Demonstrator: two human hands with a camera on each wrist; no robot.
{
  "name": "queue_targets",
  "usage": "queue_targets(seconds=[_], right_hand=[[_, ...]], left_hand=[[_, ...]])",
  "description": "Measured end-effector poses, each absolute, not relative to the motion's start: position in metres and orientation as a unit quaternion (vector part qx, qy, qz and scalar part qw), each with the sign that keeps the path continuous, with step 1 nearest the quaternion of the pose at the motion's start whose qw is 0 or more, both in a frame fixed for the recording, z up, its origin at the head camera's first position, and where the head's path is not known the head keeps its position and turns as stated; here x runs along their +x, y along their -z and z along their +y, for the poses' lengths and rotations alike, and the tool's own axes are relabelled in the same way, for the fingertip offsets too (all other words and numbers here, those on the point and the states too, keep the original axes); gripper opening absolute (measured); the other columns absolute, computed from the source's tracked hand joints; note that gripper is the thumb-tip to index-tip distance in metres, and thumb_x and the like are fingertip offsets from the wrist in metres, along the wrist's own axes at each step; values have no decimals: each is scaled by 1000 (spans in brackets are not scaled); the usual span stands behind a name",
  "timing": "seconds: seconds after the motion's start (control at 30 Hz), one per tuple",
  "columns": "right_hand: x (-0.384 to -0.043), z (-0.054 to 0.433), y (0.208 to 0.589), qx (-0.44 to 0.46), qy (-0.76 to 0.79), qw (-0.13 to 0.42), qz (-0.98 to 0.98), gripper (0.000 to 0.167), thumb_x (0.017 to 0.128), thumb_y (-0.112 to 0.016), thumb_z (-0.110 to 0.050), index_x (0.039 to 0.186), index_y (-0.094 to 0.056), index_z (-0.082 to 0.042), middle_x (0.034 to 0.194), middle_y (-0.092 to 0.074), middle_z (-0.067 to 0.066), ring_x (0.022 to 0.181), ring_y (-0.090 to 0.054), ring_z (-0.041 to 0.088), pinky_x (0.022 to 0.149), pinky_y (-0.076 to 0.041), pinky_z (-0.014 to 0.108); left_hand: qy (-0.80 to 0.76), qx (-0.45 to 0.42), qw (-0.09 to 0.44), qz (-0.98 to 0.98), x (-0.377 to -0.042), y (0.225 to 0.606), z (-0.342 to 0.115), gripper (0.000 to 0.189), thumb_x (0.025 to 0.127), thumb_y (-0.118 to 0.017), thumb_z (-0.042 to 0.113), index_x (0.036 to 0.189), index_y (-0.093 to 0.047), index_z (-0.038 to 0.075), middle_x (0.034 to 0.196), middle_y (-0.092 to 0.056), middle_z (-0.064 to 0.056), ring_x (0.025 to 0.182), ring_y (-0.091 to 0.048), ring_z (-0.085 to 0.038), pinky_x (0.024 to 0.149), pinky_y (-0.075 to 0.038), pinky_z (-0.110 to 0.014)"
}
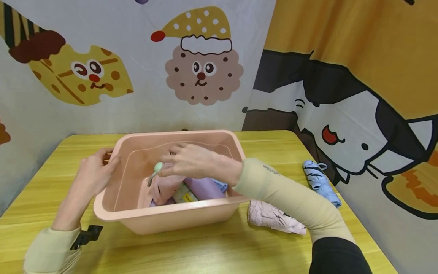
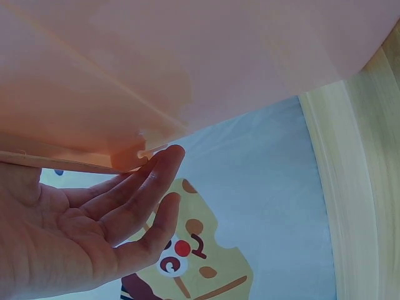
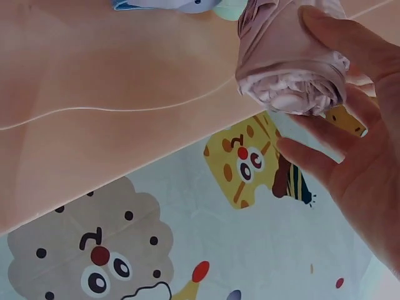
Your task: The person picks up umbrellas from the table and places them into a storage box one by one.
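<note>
A pink plastic tub (image 1: 167, 215) stands on the wooden table. My left hand (image 1: 94, 173) grips its left rim, thumb on top and fingers outside beneath the lip, as the left wrist view shows. Over the tub's inside, my right hand (image 1: 188, 160) holds a rolled pink folded umbrella (image 3: 275, 44) between thumb and fingers. The umbrella's gathered fabric end faces the right wrist camera. Beside it in the head view is a mint-green knob (image 1: 158, 167). Under the right hand lie a purple bundle (image 1: 205, 188) and a grey-green item with a yellow label (image 1: 184, 195), both partly hidden.
To the tub's right, another pale pink folded umbrella (image 1: 273, 219) lies on the table (image 1: 205, 251), partly beneath the right forearm. A blue folded umbrella (image 1: 319, 182) with a loop lies near the right edge. Cartoon-printed curtains (image 1: 143, 114) hang behind the table.
</note>
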State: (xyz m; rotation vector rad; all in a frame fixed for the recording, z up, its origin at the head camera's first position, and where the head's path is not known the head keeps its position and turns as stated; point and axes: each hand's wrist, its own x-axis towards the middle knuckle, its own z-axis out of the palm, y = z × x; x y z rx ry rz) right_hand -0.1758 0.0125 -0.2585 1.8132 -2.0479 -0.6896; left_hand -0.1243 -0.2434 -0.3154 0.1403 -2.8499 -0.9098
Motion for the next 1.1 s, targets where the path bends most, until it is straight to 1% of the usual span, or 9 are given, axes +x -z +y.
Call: queue_targets(seconds=[0.13, 0.27, 0.37, 0.47, 0.53, 0.7, 0.87, 1.0, 1.1], right_hand=[[-176, 10, 261, 622, 260, 130, -727, 41, 94, -54, -17, 129, -55, -38, 142, -50, -6, 124, -53, 20, 104, -44, 40], [-176, 9, 261, 616, 258, 113, -735, 37, 96, -51, -21, 129, -56, -37, 139, -53, -5, 126, -52, 21, 107, -41, 44], [-177, 12, 254, 616, 234, 117, -743, 34, 96, -48, -21, 125, -60, -34, 130, -60, -5, 121, -55, 20, 103, -43, 41], [-178, 18, 240, 610, 202, 118, -757, 31, 95, -50, -19, 121, -63, -30, 120, -64, -5, 115, -57, 19, 101, -44, 40], [-178, 24, 228, 599, 182, 117, -771, 30, 94, -52, -18, 120, -63, -27, 117, -65, -4, 112, -58, 19, 100, -44, 39], [-178, 47, 205, 559, 156, 113, -807, 33, 94, -55, -24, 127, -60, -24, 120, -65, -2, 113, -58, 21, 102, -44, 39], [-183, 79, 197, 514, 117, 101, -844, 39, 91, -63, -27, 129, -59, -21, 122, -65, 2, 114, -59, 25, 103, -44, 42], [-191, 112, 202, 458, 66, 95, -881, 38, 89, -65, -26, 126, -61, -21, 120, -65, 3, 111, -61, 26, 97, -48, 45], [-199, 140, 210, 388, 31, 82, -917, 39, 88, -67, -26, 126, -62, -19, 122, -64, 6, 108, -62, 27, 91, -51, 45]], left_hand=[[305, 44, 73, -949, -124, 315, -243, 60, 100, -36, 36, 135, -41, -13, 120, -56, -37, 104, -56, -51, 80, -49, -56], [307, 44, 72, -948, -125, 316, -243, 60, 100, -36, 36, 135, -41, -13, 120, -56, -37, 104, -57, -50, 80, -50, -56], [308, 44, 70, -948, -125, 316, -243, 60, 100, -36, 36, 135, -41, -13, 122, -55, -37, 106, -56, -51, 81, -49, -57], [310, 44, 68, -947, -126, 316, -244, 60, 100, -36, 36, 136, -40, -13, 123, -54, -37, 108, -54, -52, 83, -48, -58], [311, 45, 67, -947, -126, 317, -244, 61, 101, -36, 36, 137, -39, -12, 124, -53, -38, 109, -54, -52, 83, -47, -59], [309, 43, 74, -947, -126, 316, -245, 60, 100, -36, 35, 135, -41, -13, 122, -54, -37, 108, -55, -52, 83, -47, -58], [309, 44, 75, -947, -126, 316, -245, 60, 100, -36, 35, 135, -42, -13, 122, -55, -37, 108, -55, -51, 83, -47, -57], [310, 44, 76, -947, -126, 316, -245, 59, 100, -36, 35, 135, -42, -13, 122, -55, -37, 108, -55, -51, 83, -47, -58], [311, 43, 79, -946, -125, 316, -245, 59, 100, -37, 35, 134, -42, -13, 121, -55, -37, 108, -55, -51, 83, -47, -58]])
